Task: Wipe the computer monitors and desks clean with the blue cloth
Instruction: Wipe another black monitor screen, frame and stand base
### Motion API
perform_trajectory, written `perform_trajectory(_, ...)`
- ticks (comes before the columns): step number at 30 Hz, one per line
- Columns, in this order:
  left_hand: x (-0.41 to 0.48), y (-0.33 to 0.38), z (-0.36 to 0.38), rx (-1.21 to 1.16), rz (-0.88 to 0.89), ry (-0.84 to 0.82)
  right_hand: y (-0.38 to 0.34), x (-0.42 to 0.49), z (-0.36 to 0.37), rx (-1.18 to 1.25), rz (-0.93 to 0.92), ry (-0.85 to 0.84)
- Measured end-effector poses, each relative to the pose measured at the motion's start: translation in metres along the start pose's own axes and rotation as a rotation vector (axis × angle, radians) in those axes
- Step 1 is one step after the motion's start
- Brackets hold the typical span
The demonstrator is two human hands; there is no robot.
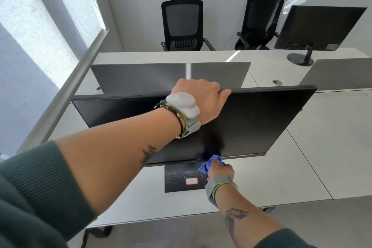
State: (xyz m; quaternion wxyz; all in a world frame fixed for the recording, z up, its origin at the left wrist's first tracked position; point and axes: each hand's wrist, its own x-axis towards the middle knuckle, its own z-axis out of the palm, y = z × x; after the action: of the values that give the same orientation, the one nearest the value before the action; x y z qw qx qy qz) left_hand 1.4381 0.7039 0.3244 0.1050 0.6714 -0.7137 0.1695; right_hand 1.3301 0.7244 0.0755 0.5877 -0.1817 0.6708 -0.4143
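A black monitor [261, 123] stands on the white desk [302, 167] in front of me, its screen dark. My left hand [201, 96] grips the monitor's top edge, fingers curled over the back. My right hand [220, 171] holds the bunched blue cloth [211, 164] against the lower edge of the screen, just above the monitor's flat black base [181, 179]. A second monitor [318, 26] stands on the far desk at the upper right, seen from behind.
A grey divider panel [141, 76] rises behind the near monitor, another [342, 74] at the right. Two black office chairs [182, 26] [259, 24] stand by the far wall. A window with blinds [40, 26] fills the left side.
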Motion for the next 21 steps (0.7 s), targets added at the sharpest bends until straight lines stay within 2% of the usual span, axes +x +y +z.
perform_trajectory(2, -0.002, 0.003, 0.004, 0.034, 0.012, 0.049, 0.005, 0.002, 0.003, -0.018, 0.005, 0.000)
perform_trajectory(7, -0.002, -0.002, 0.004, 0.052, -0.007, 0.041, 0.039, -0.014, 0.029, -0.180, 0.079, -0.222)
perform_trajectory(9, -0.002, -0.002, 0.004, 0.046, -0.006, 0.042, 0.037, -0.010, 0.023, -0.253, 0.065, -0.208)
perform_trajectory(12, -0.007, -0.002, 0.004, 0.033, -0.017, 0.050, 0.029, 0.005, 0.005, -0.420, -0.060, -0.064)
perform_trajectory(14, -0.008, -0.002, 0.003, 0.029, -0.019, 0.047, 0.033, 0.015, 0.002, -0.391, -0.044, -0.067)
perform_trajectory(17, -0.007, 0.001, 0.002, 0.033, -0.023, 0.060, 0.036, 0.009, 0.010, -0.210, 0.039, -0.129)
perform_trajectory(21, -0.008, 0.001, 0.004, 0.036, -0.024, 0.063, 0.023, -0.002, 0.000, -0.327, -0.029, -0.061)
